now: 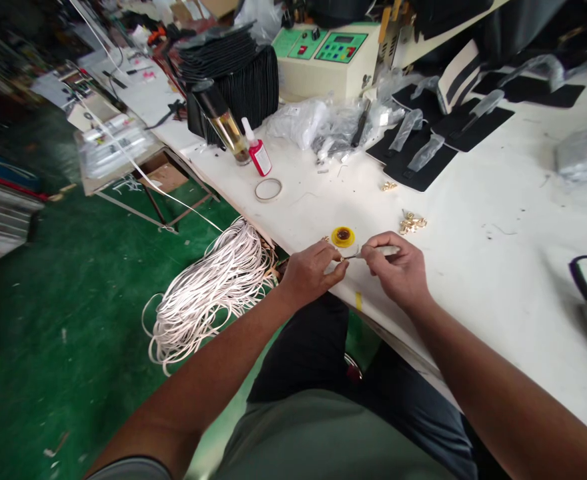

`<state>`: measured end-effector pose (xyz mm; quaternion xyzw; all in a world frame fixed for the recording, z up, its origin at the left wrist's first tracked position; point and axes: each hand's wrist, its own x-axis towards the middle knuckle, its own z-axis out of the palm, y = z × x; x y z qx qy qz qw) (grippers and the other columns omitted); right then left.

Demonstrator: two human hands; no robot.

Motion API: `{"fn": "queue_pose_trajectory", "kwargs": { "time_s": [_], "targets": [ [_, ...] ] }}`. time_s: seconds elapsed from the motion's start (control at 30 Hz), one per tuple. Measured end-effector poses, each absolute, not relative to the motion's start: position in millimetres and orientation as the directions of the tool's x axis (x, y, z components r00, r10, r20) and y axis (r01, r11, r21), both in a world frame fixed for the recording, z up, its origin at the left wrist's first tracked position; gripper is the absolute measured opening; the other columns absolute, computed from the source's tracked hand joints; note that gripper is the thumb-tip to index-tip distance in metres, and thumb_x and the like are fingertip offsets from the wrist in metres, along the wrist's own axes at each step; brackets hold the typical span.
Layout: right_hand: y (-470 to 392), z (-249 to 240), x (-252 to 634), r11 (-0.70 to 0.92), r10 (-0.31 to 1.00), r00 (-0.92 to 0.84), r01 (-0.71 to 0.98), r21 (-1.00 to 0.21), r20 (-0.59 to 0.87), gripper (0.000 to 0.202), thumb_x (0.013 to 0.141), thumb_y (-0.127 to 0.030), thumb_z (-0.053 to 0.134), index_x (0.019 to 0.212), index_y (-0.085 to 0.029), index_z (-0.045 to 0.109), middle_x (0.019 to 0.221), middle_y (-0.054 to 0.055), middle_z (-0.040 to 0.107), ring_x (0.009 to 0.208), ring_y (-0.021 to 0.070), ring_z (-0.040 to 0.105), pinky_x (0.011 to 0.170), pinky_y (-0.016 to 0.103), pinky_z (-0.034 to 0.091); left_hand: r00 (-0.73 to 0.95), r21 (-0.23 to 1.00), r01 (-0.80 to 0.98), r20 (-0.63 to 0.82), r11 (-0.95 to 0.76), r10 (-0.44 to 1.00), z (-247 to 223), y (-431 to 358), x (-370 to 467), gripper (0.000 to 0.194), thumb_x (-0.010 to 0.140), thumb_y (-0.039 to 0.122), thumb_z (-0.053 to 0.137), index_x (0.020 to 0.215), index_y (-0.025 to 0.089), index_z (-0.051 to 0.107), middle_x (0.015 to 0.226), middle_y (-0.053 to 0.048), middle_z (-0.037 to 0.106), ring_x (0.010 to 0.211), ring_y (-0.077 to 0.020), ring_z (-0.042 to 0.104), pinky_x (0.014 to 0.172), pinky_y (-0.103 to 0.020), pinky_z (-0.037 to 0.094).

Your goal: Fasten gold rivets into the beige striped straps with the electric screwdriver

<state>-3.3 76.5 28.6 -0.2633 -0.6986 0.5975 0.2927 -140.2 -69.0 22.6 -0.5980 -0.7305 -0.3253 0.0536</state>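
Observation:
At the near edge of the white table, my left hand [313, 270] pinches a tiny gold-coloured piece [342, 259] between its fingertips. My right hand [396, 267] is closed around a thin tool with a pale handle [387, 251]; its narrow tip points left and meets the small piece. Just beyond my fingers sits a round yellow dish [343, 236] with dark brown stuff in its middle. A pile of small gold-coloured parts [413, 223] lies beyond my right hand, and a smaller group [389, 187] lies farther back.
A red bottle with a white nozzle [260, 157] stands beside a clear jar [231, 137]. A tape ring [268, 190] lies nearer. Black panels [423, 163] and plastic bags [303, 123] lie before a control box [326, 60]. White cord [213, 280] is heaped left, below the table edge.

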Motion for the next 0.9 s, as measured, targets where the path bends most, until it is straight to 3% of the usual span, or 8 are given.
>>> {"fn": "queue_pose_trajectory", "kwargs": {
  "time_s": [0.33,0.63,0.9],
  "targets": [
    [77,30,-3,0.173,0.714,-0.692,0.027,-0.985,0.106,0.011,0.083,-0.029,0.071,0.078,-0.02,0.069,0.055,-0.005,0.056,0.048,0.0103,0.045,0.049,0.024,0.036,-0.276,0.391,0.917,0.467,0.084,0.84,22,-68,-140,0.016,0.099,0.033,0.061,0.09,0.02,0.065,0.092,-0.004,0.074,0.081,-0.0144,0.07,0.069,-0.026,0.053],
    [80,34,-1,0.317,0.637,-0.748,0.035,-0.948,0.185,0.011,0.084,-0.03,0.069,0.079,-0.02,0.068,0.064,-0.003,0.061,0.054,0.0102,0.048,0.052,0.024,0.038,-0.216,0.309,0.947,0.427,0.083,0.878,24,-70,-142,0.018,0.102,0.035,0.057,0.095,0.02,0.066,0.099,-0.006,0.075,0.093,-0.0169,0.073,0.078,-0.028,0.058],
    [85,39,0,0.236,0.566,-0.816,0.024,-0.972,0.117,0.009,0.08,-0.026,0.069,0.088,-0.021,0.067,0.066,-0.003,0.06,0.056,0.0113,0.048,0.053,0.024,0.039,-0.18,0.276,0.959,0.416,0.064,0.892,28,-73,-140,0.018,0.104,0.034,0.056,0.102,0.02,0.066,0.104,-0.007,0.075,0.1,-0.0189,0.073,0.084,-0.032,0.061]
  ]
}}
